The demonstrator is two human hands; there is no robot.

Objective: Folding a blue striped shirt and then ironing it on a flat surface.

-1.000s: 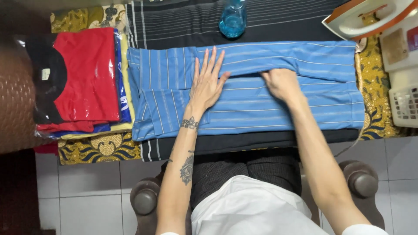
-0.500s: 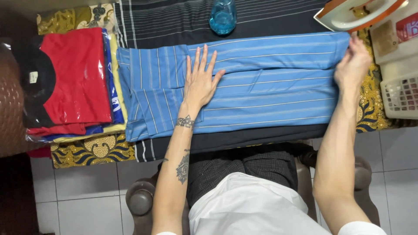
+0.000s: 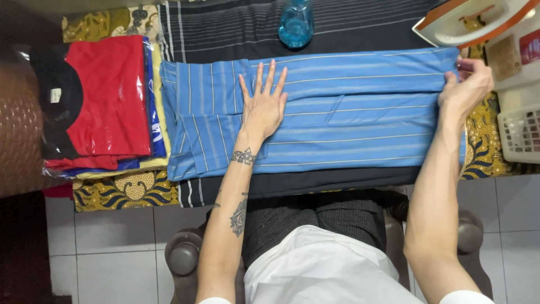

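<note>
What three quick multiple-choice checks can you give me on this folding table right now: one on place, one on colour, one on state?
1. Where does the blue spray bottle stand?
A. On the dark striped cloth beyond the blue garment
B. On the red stack
C. On the floor tiles

2. What colour is the top wrapped garment in the stack beside the striped one?
A. Green
B. Red
C. White

3. How is the left hand placed?
A. Closed in a fist
B. Lifted off the table
C. Flat, fingers spread, on the blue striped garment

Answers: 1 A, the bottle sits past the garment's far edge. 2 B, the top piece under plastic is red. 3 C, the palm presses the cloth while the right hand grips its end edge.
</note>
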